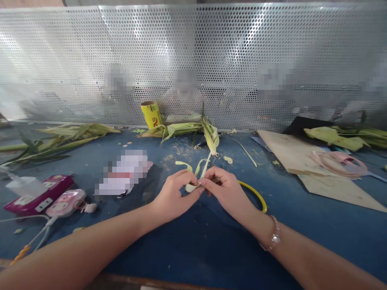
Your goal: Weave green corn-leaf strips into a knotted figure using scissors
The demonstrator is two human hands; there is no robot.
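Left hand (177, 196) and right hand (227, 189) meet, fingertips pinching pale husk strips (206, 166), three ends up; one yellow tube (151, 115) behind!

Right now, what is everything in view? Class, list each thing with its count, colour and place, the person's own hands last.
Table: one, blue, under everything
Perforated panel: one, silver-grey, behind the table
Husk piles: three, green-yellow, back left, centre, right
Scraps: several, pale, scattered
Tube: one, yellow, back centre
Pixelated item: one, whitish and pink, left of hands
Power strip: one, magenta, left
Plug: one, white, on the strip
Case: one, pink, beside the strip
Cables: count unclear, mostly white, left
Sheets: at least two, tan, right
Coil: one, pink, on the sheets
Curved cord: one, yellow, beside right hand
Husk strips: several, pale green, at the fingers
Bracelet: one, pinkish, right wrist
Left hand: one, bare, centre
Right hand: one, bare, centre
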